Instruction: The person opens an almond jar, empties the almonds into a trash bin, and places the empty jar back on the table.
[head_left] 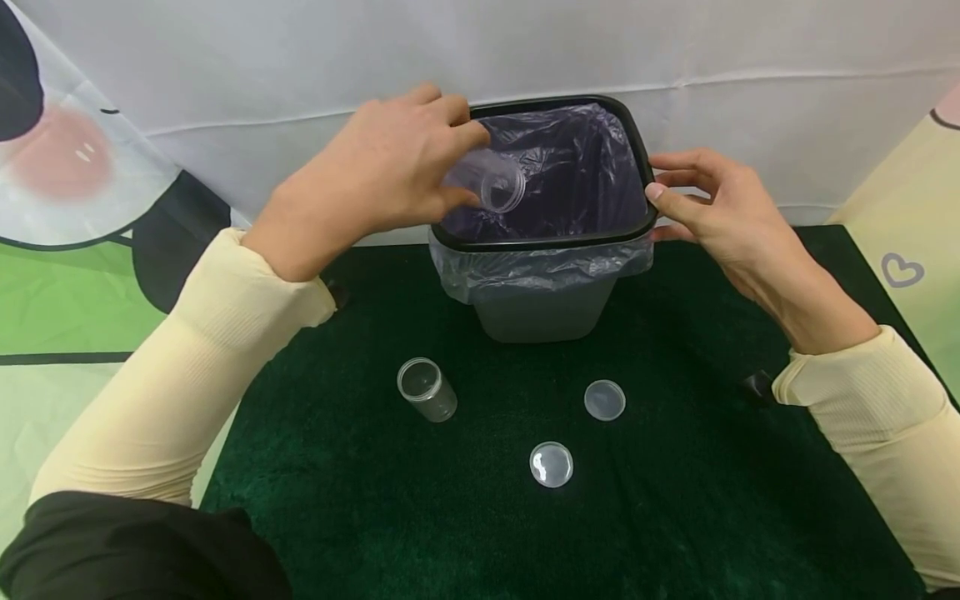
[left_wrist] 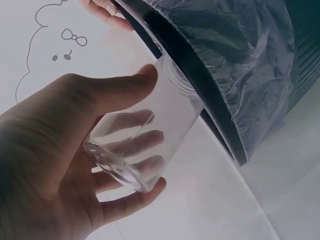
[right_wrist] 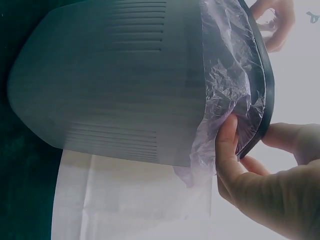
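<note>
A clear plastic jar [head_left: 491, 179] is tipped over the left rim of a grey trash can [head_left: 543, 308], its mouth pointing into the can. My left hand [head_left: 397, 158] grips this jar, thumb on one side and fingers wrapped round the other, as the left wrist view also shows [left_wrist: 170, 105]. A thin translucent bag [head_left: 570, 158] lines the can and folds out under its black rim [head_left: 637, 142]. My right hand [head_left: 720, 200] pinches the rim at the right side, thumb on top and fingers beneath, against the bag [right_wrist: 220, 85].
A second clear jar [head_left: 427, 390] stands without a lid on the dark green cloth [head_left: 465, 517]. Two clear round lids, a nearer lid [head_left: 551, 464] and a farther lid [head_left: 604, 400], lie to its right. A white sheet [head_left: 750, 50] hangs behind the can.
</note>
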